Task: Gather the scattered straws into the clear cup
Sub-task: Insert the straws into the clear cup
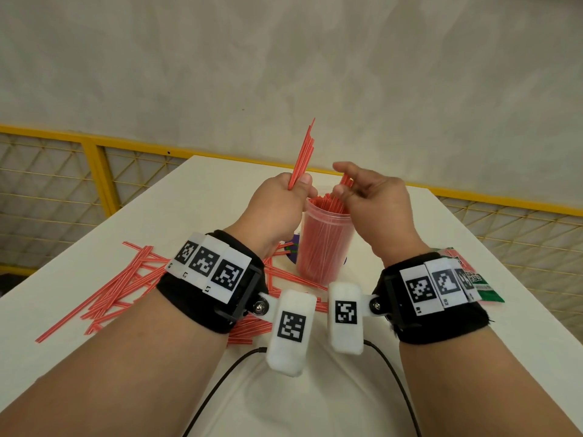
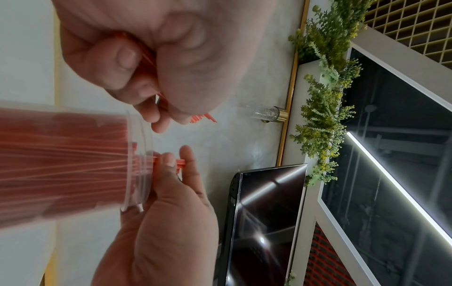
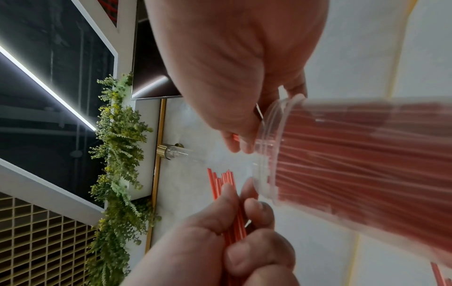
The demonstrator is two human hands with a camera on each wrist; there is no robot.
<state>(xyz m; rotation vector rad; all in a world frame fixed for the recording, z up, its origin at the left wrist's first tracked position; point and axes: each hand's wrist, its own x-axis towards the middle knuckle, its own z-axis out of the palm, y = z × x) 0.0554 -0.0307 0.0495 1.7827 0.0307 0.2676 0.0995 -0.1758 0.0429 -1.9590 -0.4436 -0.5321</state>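
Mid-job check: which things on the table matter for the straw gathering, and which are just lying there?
Job:
- cup, nearly full of straws
- bundle gripped in the left hand
- straws pinched by the right hand at the cup mouth
- loose straws scattered on the table

Lying about:
- green packet by the right wrist
- purple item behind the cup; cannot identify it

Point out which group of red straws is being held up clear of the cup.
The bundle gripped in the left hand, pointing upward; the others stand in the clear cup or lie on the table.
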